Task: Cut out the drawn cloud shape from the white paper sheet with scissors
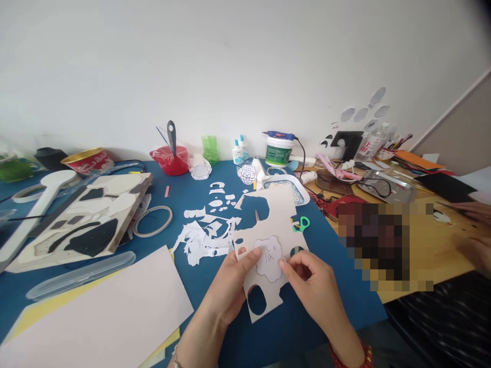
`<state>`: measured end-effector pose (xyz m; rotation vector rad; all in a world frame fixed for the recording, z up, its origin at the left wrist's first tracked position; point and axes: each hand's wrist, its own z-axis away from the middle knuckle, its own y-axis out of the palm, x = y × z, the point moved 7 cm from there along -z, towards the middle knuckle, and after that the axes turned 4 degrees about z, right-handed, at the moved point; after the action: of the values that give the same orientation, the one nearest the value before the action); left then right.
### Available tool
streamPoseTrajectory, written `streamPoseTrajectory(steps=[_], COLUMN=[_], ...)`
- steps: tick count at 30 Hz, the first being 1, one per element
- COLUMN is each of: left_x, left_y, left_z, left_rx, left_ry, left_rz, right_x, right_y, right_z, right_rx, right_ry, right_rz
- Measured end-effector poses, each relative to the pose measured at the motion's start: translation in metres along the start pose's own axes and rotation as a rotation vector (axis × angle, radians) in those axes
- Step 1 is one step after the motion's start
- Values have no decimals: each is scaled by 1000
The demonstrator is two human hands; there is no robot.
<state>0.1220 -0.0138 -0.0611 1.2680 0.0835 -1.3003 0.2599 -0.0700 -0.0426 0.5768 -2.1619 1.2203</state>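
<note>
A sheet of pale cardboard [264, 301] with several cut-out holes is held above the blue table. On it lies a wavy-edged paper cutout [274, 248] with a handwritten character and a small circle. My left hand [230, 286] grips the cardboard's left side, its thumb pressing on the paper cutout and its other fingers partly hidden behind the board. My right hand [312, 281] is closed, its thumb and curled fingers at the right edge of the paper cutout, over the board. Just behind the board lie green-handled scissors [304, 223], their blades mostly covered.
White paper scraps [199, 243] and small cutouts lie behind my left hand. At left are paper sheets [115, 306], a clear plastic case [82, 276], a tape roll [153, 221] and a board of cut shapes [92, 209]. Another person's hand [475, 250] is at far right.
</note>
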Motion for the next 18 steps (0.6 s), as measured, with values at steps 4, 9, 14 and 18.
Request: streamPoseTrajectory(steps=[4,9,14,18], left_x=[1,1,-1,-3], left_y=[1,0,-2,-2], left_z=[0,-3,-1,0], left_rx=[7,21,16,12], left_ry=[0,31,75,107], left_rz=[19,20,-6,-24], right_x=[19,55,49,44], right_y=[-14,3,37,38], right_z=[12,21,19,16], right_rx=[-151,-11,243,361], right_ry=[-151,-534,-590,-551], right_rz=[112,343,501,444])
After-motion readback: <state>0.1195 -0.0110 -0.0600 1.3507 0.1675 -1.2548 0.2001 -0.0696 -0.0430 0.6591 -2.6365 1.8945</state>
